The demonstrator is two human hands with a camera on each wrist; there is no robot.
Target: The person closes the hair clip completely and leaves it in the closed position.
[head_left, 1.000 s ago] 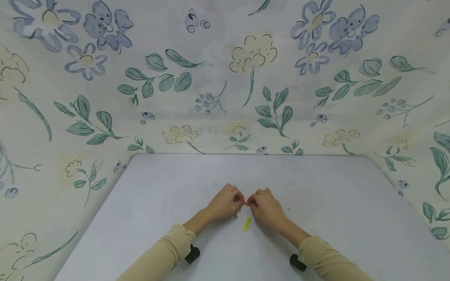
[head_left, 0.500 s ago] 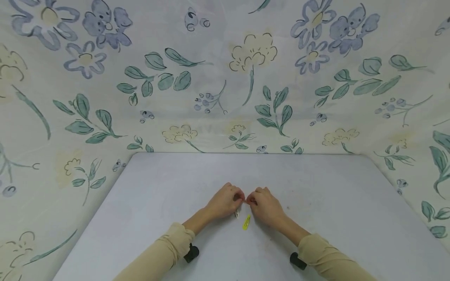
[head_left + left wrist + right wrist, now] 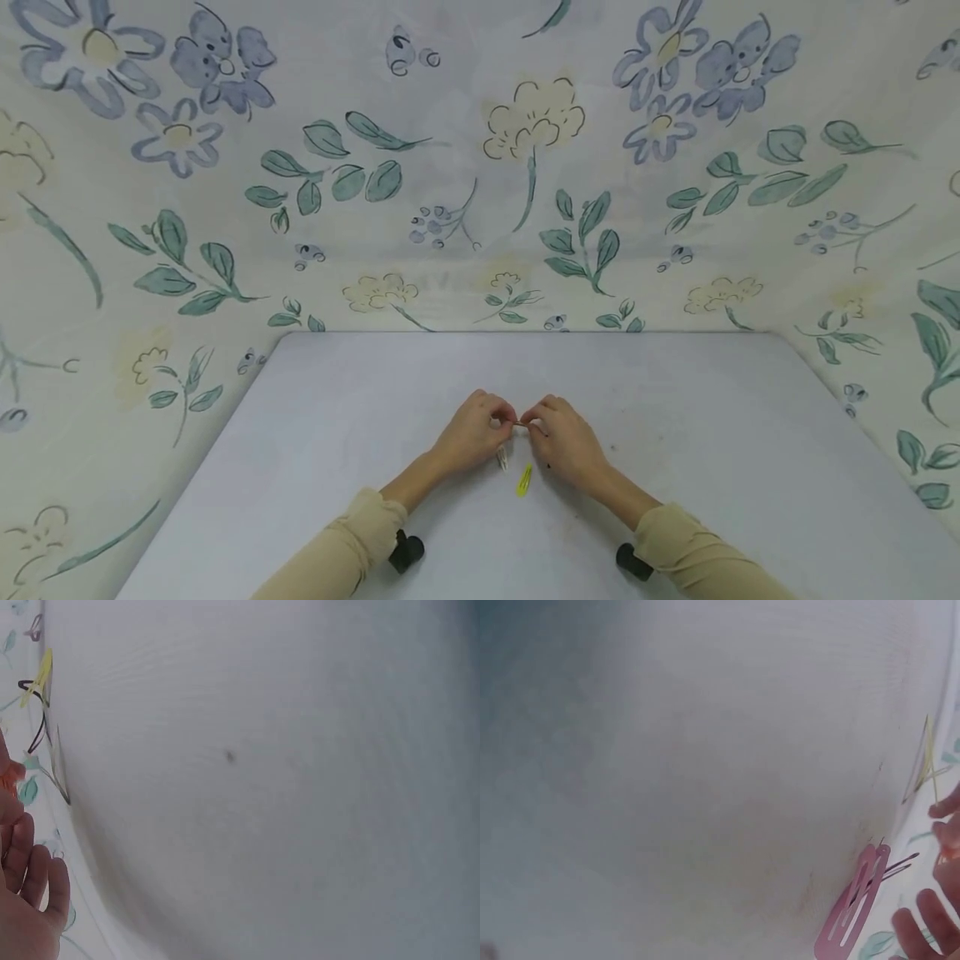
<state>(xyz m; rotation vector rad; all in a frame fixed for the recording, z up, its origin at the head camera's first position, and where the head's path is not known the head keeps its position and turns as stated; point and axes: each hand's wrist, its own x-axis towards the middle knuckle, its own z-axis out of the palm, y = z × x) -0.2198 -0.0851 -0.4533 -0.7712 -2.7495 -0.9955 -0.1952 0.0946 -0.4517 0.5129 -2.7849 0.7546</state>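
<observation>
Between the fingertips of both hands is a small orange hair clip (image 3: 520, 424), mostly hidden by the fingers. My left hand (image 3: 474, 429) pinches one end and my right hand (image 3: 566, 437) the other. Just below the left hand lies a white snap hair clip (image 3: 502, 457). A yellow snap hair clip (image 3: 524, 480) rests on the table in front of the hands. In the right wrist view, a pink snap hair clip (image 3: 853, 904) appears close to the right hand, with a dark hairpin-like piece (image 3: 900, 868) behind it.
The white table (image 3: 360, 392) reaches back to a floral cloth (image 3: 450, 167) that also rises along both sides. Black wrist devices sit at the left cuff (image 3: 407, 552) and the right cuff (image 3: 634, 562).
Both hands have shifted slightly up and left in the head view, still holding the orange hair clip between them. A small dark tip now shows below the right hand. The view has tilted a little.
</observation>
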